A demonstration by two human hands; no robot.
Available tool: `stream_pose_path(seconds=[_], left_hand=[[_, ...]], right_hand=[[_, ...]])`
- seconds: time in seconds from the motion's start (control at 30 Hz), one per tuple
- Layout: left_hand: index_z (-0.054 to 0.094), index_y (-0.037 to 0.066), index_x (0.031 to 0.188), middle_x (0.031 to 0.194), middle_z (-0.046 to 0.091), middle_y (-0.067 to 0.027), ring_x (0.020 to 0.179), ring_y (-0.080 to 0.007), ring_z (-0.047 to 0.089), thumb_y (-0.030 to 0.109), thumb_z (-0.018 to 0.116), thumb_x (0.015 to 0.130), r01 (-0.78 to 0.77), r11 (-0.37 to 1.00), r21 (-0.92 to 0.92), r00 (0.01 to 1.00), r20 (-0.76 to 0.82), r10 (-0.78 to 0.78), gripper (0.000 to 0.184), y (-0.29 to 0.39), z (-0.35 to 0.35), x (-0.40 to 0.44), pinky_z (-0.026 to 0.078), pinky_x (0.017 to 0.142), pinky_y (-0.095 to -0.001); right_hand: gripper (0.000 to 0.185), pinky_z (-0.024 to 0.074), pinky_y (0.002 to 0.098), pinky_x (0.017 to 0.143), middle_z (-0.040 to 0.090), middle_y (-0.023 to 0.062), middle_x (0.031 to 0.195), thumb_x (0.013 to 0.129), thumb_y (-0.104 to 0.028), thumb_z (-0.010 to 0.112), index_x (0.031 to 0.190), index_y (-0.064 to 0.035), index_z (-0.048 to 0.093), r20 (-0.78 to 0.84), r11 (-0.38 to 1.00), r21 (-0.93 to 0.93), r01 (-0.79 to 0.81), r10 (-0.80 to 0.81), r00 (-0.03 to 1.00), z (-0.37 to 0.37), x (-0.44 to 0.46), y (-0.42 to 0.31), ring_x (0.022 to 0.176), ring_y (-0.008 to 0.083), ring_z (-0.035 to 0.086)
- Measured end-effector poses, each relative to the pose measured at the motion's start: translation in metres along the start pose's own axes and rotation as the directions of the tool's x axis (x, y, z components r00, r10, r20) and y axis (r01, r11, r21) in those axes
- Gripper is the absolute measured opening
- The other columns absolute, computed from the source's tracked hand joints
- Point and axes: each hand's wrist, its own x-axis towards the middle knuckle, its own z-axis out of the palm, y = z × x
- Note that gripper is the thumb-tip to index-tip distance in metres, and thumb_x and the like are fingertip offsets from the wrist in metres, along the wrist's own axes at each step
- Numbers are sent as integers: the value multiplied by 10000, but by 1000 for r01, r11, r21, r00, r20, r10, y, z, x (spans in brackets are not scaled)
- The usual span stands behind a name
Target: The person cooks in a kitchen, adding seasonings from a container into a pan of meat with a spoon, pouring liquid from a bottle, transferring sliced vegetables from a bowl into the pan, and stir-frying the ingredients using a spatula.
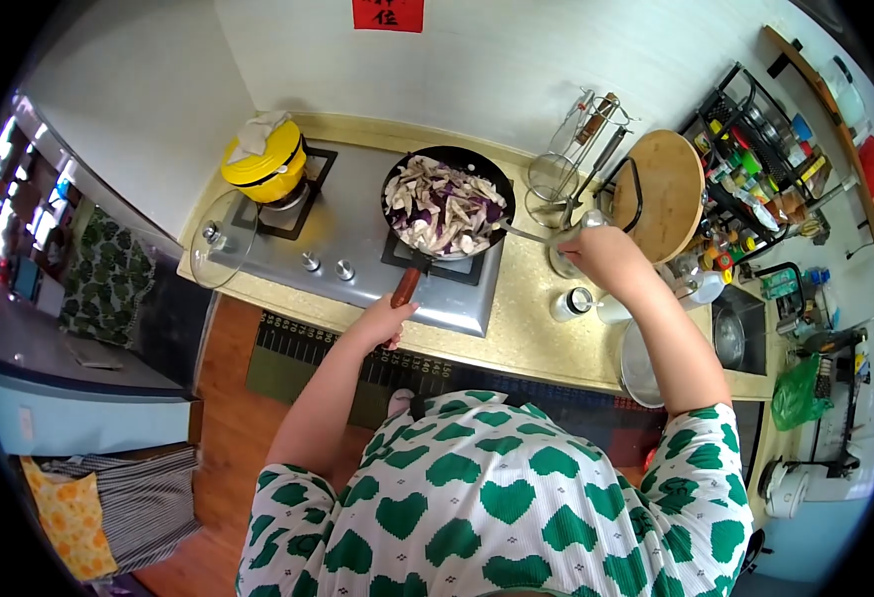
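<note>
A black frying pan (pixel 497 173) sits on the right burner, heaped with cut strips of purple-skinned eggplant (pixel 442 207). My left hand (pixel 381 324) is closed around the end of the pan's brown handle (pixel 407 286). My right hand (pixel 598 261), to the right of the pan, grips the handle of a spatula (pixel 525 234). Its handle slants left to the pan's right rim, and its working end is hidden, seemingly among the eggplant. Just below my right hand stands a small white-sided jar (pixel 570 303).
A yellow pot (pixel 266 164) with a cloth on top stands on the left burner. Beside it a glass lid (pixel 224 239) overhangs the counter edge. Right of the stove are a utensil rack (pixel 551 177), a round wooden board (pixel 659 194), a spice rack (pixel 746 164) and a clear bowl (pixel 641 366).
</note>
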Motion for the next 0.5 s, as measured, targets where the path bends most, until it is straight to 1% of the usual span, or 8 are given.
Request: stream_pose_path(seconds=[0.07,0.1,0.2,0.23,0.37,0.4,0.5], left_hand=[[480,73,1174,665,489,-4,508,-111,479,356,651,999,6,1000,2,1000,5,-6,374,-2,-1,2,442,453,-297],[481,74,1168,665,490,-4,507,-113,480,353,650,1000,8,1000,2,1000,6,-8,367,-2,-2,3,442,453,-297],[455,41,1148,669,474,-31,506,-138,476,297,645,1005,-6,1000,-13,1000,12,6,350,0,-1,2,447,445,-321],[455,39,1155,668,475,-31,506,-138,477,297,645,1005,-8,1000,-6,1000,3,8,354,1,-2,1,447,445,-320],[455,33,1180,662,477,-30,506,-139,481,297,647,1003,-13,1000,6,1000,-5,13,371,1,1,2,444,444,-320],[455,31,1186,660,477,-30,505,-140,482,297,647,1003,-10,1000,8,1000,-4,10,376,0,1,3,444,443,-320],[478,78,1167,659,484,-3,510,-115,482,336,637,1006,8,999,32,1000,-27,-7,343,-3,1,6,439,459,-301]], right_hand=[[221,556,449,806,732,195,944,927,-153,644,1090,-118,789,19,1000,7,-8,8,1000,22,20,3,890,368,700],[219,556,453,807,731,197,945,944,-178,647,1105,-120,784,-6,999,41,-2,2,1000,24,25,1,897,368,702],[232,559,454,806,730,199,954,953,-202,650,1135,-129,773,-42,996,79,-39,43,998,57,45,6,894,376,704],[254,559,463,805,728,203,965,968,-223,636,1176,-140,758,-47,991,106,-82,87,995,65,47,4,891,387,703],[269,553,481,820,725,210,982,981,-234,614,1195,-139,748,-157,977,209,-48,82,984,101,47,7,898,400,696],[270,554,479,821,725,210,985,980,-232,616,1196,-140,748,-147,977,208,-54,85,985,101,43,5,900,399,696],[267,556,475,817,725,209,981,975,-227,620,1193,-140,748,-124,981,185,-57,81,989,92,32,5,901,398,696]])
